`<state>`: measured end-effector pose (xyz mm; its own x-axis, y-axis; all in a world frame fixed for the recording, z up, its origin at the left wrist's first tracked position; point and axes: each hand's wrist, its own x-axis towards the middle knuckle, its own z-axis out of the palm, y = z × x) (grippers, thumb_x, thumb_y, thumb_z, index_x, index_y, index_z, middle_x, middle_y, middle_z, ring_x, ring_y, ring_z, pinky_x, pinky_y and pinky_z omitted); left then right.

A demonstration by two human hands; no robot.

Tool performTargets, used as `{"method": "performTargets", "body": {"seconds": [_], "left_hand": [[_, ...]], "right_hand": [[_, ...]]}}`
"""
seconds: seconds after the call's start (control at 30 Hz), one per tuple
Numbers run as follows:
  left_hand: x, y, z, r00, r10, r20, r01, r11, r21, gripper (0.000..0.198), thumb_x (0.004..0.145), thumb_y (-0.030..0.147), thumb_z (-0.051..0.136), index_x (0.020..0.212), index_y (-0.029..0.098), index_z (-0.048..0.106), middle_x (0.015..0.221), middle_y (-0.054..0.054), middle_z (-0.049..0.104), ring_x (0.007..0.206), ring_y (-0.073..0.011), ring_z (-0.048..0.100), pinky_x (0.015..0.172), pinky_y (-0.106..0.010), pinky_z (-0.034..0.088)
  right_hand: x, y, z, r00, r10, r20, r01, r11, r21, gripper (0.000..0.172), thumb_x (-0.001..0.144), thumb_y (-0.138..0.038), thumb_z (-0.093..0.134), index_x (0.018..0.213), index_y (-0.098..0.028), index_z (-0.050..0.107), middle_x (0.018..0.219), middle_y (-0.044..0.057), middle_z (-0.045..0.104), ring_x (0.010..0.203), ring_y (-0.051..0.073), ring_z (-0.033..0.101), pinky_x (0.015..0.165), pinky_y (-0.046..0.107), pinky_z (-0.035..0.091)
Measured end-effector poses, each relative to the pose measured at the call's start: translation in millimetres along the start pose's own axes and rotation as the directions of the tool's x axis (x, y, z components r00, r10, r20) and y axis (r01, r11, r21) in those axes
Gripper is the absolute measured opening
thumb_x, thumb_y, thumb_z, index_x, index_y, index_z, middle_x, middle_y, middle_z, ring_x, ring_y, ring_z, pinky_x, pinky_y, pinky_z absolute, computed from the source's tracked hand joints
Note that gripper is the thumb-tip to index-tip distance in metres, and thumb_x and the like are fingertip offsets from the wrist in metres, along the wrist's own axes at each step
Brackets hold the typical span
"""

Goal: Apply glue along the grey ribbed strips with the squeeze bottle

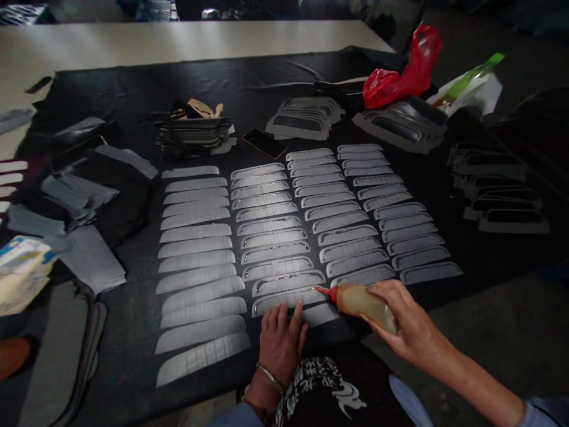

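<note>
My right hand [409, 323] is wrapped round a squeeze bottle [361, 301] of amber liquid, tilted with its red nozzle [328, 292] pointing left. The tip is at the right end of a grey curved strip [278, 300] in the second column; I cannot tell whether it touches. My left hand [281, 335] lies with fingers stretched at that strip's lower edge, beside another strip [320, 315]. Shiny wet lines follow the curved edges of strips in the three right columns. Strips in the left column [200, 325] look plain and dry.
Black sheeting [133, 367] covers most of the table. Stacked dark pieces [193, 131], a phone [264, 143], grey cutouts [306, 115] and a red plastic bag [402, 77] lie at the back. Grey scraps [91, 258] and long panels [57, 356] are at left; more cutouts [513, 220] at right.
</note>
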<state>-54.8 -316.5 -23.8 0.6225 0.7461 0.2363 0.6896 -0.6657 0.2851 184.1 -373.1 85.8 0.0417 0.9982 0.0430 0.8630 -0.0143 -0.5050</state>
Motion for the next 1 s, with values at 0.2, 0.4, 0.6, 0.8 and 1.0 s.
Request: {"method": "performTargets", "body": {"seconds": [0.2, 0.4, 0.6, 0.8, 1.0], "left_hand": [[1, 0, -1.0, 1.0, 0.011, 0.004, -0.011, 1.0, 0.004, 0.036, 0.08, 0.029, 0.059, 0.116, 0.022, 0.058, 0.105, -0.011, 0.051, 0.1, -0.0265, 0.048, 0.087, -0.043, 0.042], [1, 1, -1.0, 1.0, 0.014, 0.006, -0.014, 1.0, 0.01, 0.037, 0.08, 0.028, 0.059, 0.116, 0.021, 0.058, 0.105, -0.012, 0.05, 0.099, -0.0273, 0.048, 0.086, -0.043, 0.043], [1, 0, -1.8, 1.0, 0.015, 0.011, -0.015, 1.0, 0.016, 0.037, 0.08, 0.028, 0.06, 0.116, 0.021, 0.058, 0.104, -0.012, 0.051, 0.099, -0.0272, 0.048, 0.085, -0.043, 0.043], [1, 1, -2.4, 0.999, 0.013, 0.029, -0.014, 0.999, 0.029, 0.038, 0.08, 0.028, 0.06, 0.117, 0.022, 0.058, 0.104, -0.011, 0.053, 0.1, -0.0267, 0.049, 0.086, -0.043, 0.043], [0, 1, -2.7, 1.0, 0.022, 0.005, -0.022, 0.999, 0.043, 0.042, 0.079, 0.031, 0.062, 0.119, 0.02, 0.055, 0.105, -0.011, 0.053, 0.099, -0.026, 0.05, 0.084, -0.042, 0.044]], "right_hand": [[-7, 3, -4, 1.0, 0.009, -0.021, -0.009, 1.0, -0.007, 0.039, 0.081, -0.018, 0.055, 0.117, -0.023, 0.039, 0.099, 0.01, 0.05, 0.09, 0.022, 0.054, 0.072, 0.035, 0.052], [-18, 6, -5, 0.999, 0.032, -0.03, -0.032, 0.999, -0.014, 0.04, 0.08, -0.018, 0.056, 0.117, -0.023, 0.039, 0.1, 0.01, 0.049, 0.09, 0.021, 0.054, 0.072, 0.033, 0.052], [-29, 5, -7, 0.997, 0.082, -0.007, -0.082, 0.997, -0.004, 0.039, 0.081, -0.016, 0.054, 0.117, -0.023, 0.038, 0.102, 0.01, 0.048, 0.093, 0.022, 0.053, 0.076, 0.036, 0.051], [-28, 3, -3, 0.996, 0.079, -0.049, -0.079, 0.997, 0.009, 0.038, 0.081, -0.02, 0.056, 0.116, -0.023, 0.041, 0.1, 0.01, 0.05, 0.092, 0.021, 0.054, 0.075, 0.035, 0.051], [-15, 0, 3, 0.936, 0.295, -0.192, -0.281, 0.955, 0.099, 0.029, 0.081, -0.035, 0.056, 0.105, -0.024, 0.044, 0.092, 0.005, 0.054, 0.077, 0.018, 0.059, 0.064, 0.028, 0.052]]}}
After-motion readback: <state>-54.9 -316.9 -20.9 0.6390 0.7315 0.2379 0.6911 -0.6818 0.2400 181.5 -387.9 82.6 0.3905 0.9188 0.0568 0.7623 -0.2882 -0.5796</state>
